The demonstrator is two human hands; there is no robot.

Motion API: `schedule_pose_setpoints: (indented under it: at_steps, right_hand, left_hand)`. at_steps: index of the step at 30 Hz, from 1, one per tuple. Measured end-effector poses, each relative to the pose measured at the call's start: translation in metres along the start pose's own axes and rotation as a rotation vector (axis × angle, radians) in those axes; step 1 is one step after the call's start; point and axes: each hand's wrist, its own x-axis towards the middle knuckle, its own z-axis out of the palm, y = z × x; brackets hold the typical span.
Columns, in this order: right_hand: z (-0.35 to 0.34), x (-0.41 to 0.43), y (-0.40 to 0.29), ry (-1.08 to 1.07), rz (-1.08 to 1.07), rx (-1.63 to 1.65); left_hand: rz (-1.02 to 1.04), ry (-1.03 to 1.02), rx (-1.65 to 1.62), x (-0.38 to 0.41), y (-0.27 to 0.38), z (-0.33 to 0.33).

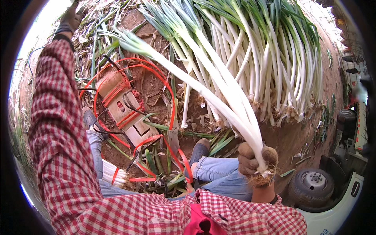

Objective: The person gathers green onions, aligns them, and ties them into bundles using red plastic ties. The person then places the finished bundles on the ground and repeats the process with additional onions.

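Observation:
My right hand (256, 161), in a brown work glove, grips a few long green onions (235, 94) just above their roots. Their white stalks slant up to the left, and their green tops spread toward the top of the picture. Far out at the upper left, my gloved left hand (70, 20) is stretched away with fingers apart, over scattered leaf trimmings (88, 38). Nothing shows in it. Between my legs lies a wooden board (124, 107) wound with red plastic strapping (169, 88) and dark cords.
A large pile of green onions (273, 67) lies on the soil, ahead to the right. A bundle of white stalks (114, 174) tied with red tape rests by my left leg. At the lower right stands a vehicle wheel (312, 186) beside a pale vehicle body (329, 211).

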Motion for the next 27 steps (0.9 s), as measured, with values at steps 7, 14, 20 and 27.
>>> schedule_pose_setpoints:
  at_steps: [7,14,20,27]
  right_hand:
    - [-0.002,0.011,0.006,0.053,0.047,-0.055]
    - [0.018,0.012,0.021,0.122,0.140,-0.143]
    - [0.027,0.025,0.048,0.170,0.331,-0.646]
    - [0.030,0.016,0.089,-0.003,0.234,-0.997]
  left_hand:
    - [-0.346,-0.396,-0.617,-0.159,-0.054,0.137]
    - [-0.922,-0.322,-1.199,-0.310,-0.077,0.254]
    - [-0.804,-0.635,-1.620,-0.344,-0.059,0.277]
    - [-0.706,-0.700,-1.388,-0.341,0.015,0.199]
